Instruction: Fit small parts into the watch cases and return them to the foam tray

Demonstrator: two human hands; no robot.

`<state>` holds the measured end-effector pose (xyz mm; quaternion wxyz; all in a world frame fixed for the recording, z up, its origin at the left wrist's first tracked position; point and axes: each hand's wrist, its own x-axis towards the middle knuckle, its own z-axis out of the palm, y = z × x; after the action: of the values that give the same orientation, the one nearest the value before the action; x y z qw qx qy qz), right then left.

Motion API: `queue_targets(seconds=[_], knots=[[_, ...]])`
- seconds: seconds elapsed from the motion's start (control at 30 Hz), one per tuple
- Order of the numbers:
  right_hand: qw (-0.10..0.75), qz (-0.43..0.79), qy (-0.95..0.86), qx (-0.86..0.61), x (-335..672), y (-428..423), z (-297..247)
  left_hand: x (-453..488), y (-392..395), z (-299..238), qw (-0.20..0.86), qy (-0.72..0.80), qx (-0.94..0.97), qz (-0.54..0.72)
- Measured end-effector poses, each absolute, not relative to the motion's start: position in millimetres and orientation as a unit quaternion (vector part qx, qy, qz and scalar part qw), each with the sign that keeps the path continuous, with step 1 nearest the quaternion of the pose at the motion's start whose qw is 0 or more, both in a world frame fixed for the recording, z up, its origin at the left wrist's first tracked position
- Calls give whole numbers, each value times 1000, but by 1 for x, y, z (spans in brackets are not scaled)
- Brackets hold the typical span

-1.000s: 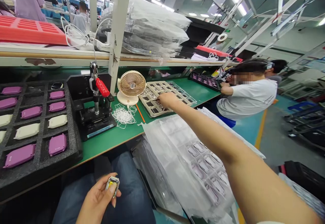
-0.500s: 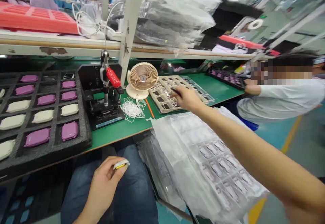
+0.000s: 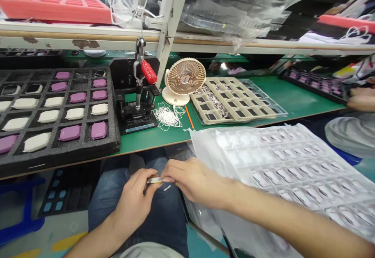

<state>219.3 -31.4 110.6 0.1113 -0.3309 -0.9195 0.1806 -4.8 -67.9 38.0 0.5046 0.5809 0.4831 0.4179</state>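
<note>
Above my lap, my left hand pinches a small shiny metal part by its left end. My right hand has come in from the right, its fingertips closed on the part's other end. A thin white sliver shows just below the fingers. Much of the part is hidden by my fingers. Under both hands are my jeans-covered knees. A sheet of clear plastic trays lies beside my right forearm.
A black foam tray of lilac and cream cases fills the bench's left side. Behind stand a hand press, a desk fan, white cords and a beige tray. A co-worker's hands work at the right.
My right hand has come back from over the beige tray to my lap and closed on the metal part. The view has tilted, and the co-worker has slid towards the right edge.
</note>
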Motion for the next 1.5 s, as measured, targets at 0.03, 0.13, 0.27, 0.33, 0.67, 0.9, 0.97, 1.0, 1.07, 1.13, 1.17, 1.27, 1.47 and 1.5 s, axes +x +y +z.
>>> queue_targets(seconds=[0.03,0.13,0.27,0.33,0.67,0.9,0.97,1.0,1.07,1.13,1.17,1.27,1.47,1.5], knots=[[95,157,-929,-322,220,-31,111,-5,-69,36,506,485,580,417],[50,95,-952,-286,219,-33,111,-5,-71,30,506,477,588,412],[50,109,-944,-308,219,-37,105,-5,-72,24,434,451,666,405],[74,166,-920,-348,220,-37,102,-5,-73,23,377,430,717,398],[182,513,-699,-464,216,-48,88,-3,-72,32,275,359,754,476],[240,438,-660,-561,246,-96,123,11,-86,39,380,312,746,449],[315,300,-645,-629,280,-132,146,12,-88,32,467,363,692,414],[363,202,-611,-674,301,-155,154,12,-87,28,522,389,649,394],[434,-26,-476,-765,349,-208,156,14,-85,19,639,423,541,345],[426,-205,-288,-833,394,-267,136,19,-84,15,724,442,441,292],[383,-228,-220,-868,413,-294,119,23,-85,15,746,449,409,272],[324,-165,-158,-918,442,-352,51,32,-99,18,763,463,382,238],[248,67,-185,-948,445,-362,-45,28,-114,0,753,495,387,199],[244,86,-188,-948,449,-357,-50,25,-111,-7,750,508,379,190]])
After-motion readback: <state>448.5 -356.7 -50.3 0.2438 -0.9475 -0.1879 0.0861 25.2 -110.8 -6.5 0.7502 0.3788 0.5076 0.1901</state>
